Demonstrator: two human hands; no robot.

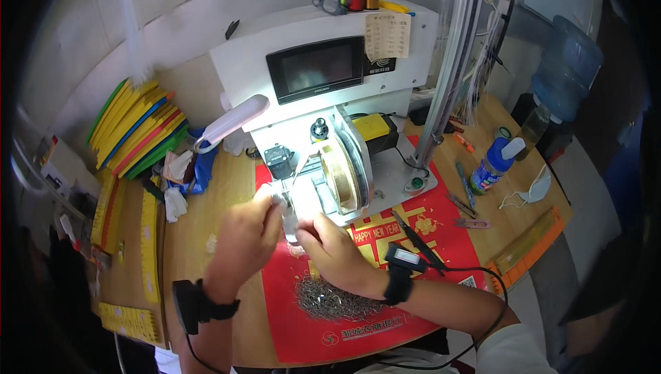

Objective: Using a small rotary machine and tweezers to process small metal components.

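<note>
At the front of a white bench machine (237,50), both my hands are closed close together under a bright light. My left hand (249,235) pinches beside a small pale piece (290,222) at the machine's front, and my right hand (336,251) pinches at its lower end. Glare and fingers hide what that piece is. Behind my fingers stand a gold-coloured wheel (340,176) and a small black block (279,161). Just below my right hand, a heap of small shiny metal pieces (334,300) lies on a red printed mat (289,333).
A pink-white lamp (241,118) reaches over from the left. Yellow trays (134,130) are stacked at the left. To the right lie black tweezers (416,240), small scissors (472,223), a blue bottle (490,166), a face mask (537,187) and an orange-edged tray (527,247).
</note>
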